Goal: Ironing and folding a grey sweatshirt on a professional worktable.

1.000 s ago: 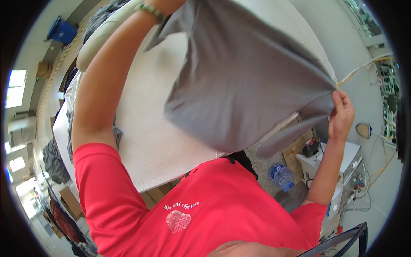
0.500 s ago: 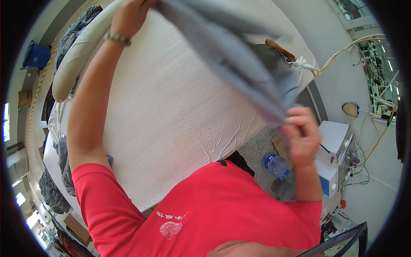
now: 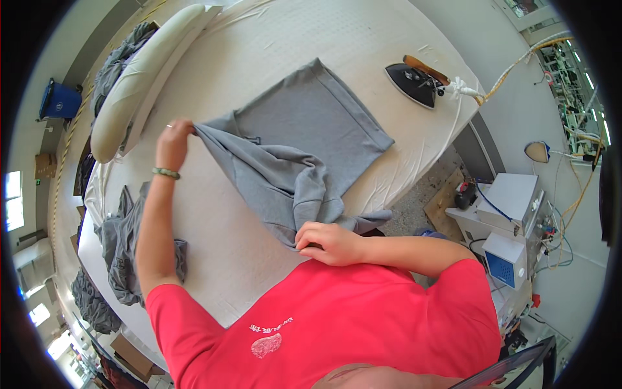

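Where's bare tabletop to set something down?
Widest: the far part of the white tabletop, between the long padded form and the iron, beyond the grey garment. Second: near-left, between garment, darker cloth pile and red shirt. Crowded: the middle, with garment, left hand and right hand; also the left edge.

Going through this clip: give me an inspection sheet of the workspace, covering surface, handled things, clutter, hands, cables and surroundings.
Surface: large table under pale cloth, creased near its right edge.
Handled things: gray garment, far part spread flat, near part bunched; dark iron with a brown handle on the table, apart from the garment.
Clutter: gray cloth pile near the left forearm; long padded board at the table's left.
Hands: left hand pinches the garment's left end; right hand grips its near edge.
Cables: white-and-yellow cord runs from the iron toward upper right.
Surroundings: blue bin at left; white equipment at right.
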`<act>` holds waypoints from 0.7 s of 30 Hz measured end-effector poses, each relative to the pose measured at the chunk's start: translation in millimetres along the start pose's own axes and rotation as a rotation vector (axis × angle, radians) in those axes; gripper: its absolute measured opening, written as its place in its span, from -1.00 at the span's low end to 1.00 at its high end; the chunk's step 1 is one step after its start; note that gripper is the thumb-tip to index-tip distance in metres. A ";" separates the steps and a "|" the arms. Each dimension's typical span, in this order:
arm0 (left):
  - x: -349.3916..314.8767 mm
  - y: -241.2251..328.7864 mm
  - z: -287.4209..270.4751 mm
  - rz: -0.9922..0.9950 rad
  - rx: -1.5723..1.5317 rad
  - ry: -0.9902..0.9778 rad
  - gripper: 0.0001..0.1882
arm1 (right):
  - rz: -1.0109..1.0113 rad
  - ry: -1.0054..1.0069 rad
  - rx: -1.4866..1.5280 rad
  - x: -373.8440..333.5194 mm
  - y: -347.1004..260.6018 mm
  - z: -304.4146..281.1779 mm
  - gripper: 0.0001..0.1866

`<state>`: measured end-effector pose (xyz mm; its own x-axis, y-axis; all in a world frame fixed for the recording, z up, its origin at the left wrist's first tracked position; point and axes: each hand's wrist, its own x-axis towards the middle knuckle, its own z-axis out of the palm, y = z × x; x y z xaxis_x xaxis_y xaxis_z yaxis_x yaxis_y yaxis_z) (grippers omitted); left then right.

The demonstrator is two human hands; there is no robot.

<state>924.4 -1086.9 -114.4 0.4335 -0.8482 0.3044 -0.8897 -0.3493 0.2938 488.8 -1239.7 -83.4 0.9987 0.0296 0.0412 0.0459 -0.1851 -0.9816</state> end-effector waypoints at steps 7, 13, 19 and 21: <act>-29.8 59.8 46.9 -0.186 0.022 -0.287 -0.59 | 0.238 -0.375 -0.382 29.8 92.7 59.8 -0.80; 0.4 130.7 97.9 0.029 0.015 -0.475 -0.53 | 0.199 -0.439 -0.361 25.3 59.9 45.5 -0.76; 11.8 123.8 127.0 0.079 0.050 -0.618 -0.64 | 0.288 -0.412 -0.233 17.5 62.6 44.7 -0.74; 17.8 142.2 136.5 0.150 0.027 -0.670 -0.72 | 0.186 -0.401 -0.261 17.7 74.6 40.7 -0.75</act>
<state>786.1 -1206.1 -190.9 0.1312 -0.9485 -0.2885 -0.9403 -0.2112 0.2668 509.0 -1213.1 -163.6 0.9060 0.3377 -0.2551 -0.0772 -0.4608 -0.8842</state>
